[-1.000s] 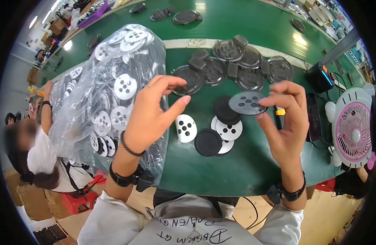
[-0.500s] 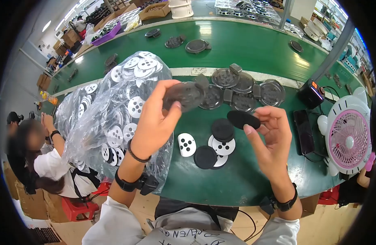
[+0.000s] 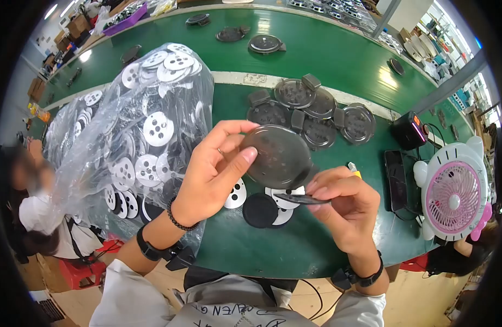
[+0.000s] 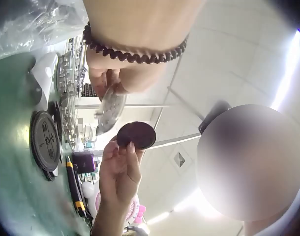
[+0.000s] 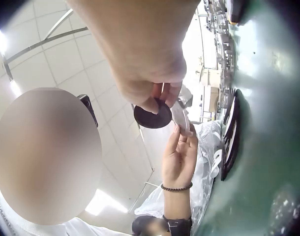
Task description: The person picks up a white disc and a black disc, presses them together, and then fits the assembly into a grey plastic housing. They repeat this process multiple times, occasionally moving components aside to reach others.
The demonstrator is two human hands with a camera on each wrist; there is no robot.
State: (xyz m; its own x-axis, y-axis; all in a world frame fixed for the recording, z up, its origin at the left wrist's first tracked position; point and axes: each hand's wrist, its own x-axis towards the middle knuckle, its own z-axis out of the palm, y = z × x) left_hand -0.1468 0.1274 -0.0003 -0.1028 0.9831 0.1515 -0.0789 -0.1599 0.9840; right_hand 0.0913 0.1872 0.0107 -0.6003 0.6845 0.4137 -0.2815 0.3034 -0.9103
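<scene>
My left hand (image 3: 210, 174) holds a round, smoky see-through cover (image 3: 278, 155) by its left edge, thumb on the near face. A thin black disc (image 3: 301, 199), seen almost edge-on, is pinched between thumb and fingers of my right hand (image 3: 346, 204), close below the cover's lower right edge. The left wrist view shows the flat dark face of this disc (image 4: 136, 135). Under the hands, a black round pad (image 3: 260, 211) lies overlapping white discs with dark holes (image 3: 282, 218). Another white disc (image 3: 236, 195) is partly hidden by my left hand.
A clear plastic bag (image 3: 136, 136) full of white discs takes up the left side. Several smoky covers (image 3: 319, 131) with small grey blocks (image 3: 311, 82) lie ahead. To the right are a phone (image 3: 395, 180), a black box (image 3: 410, 131) and a pink-white fan (image 3: 455, 191).
My left hand has picked up a cover from the group and brought it nearer my right hand. My right hand has moved inward and turned its disc from face-on to nearly edge-on.
</scene>
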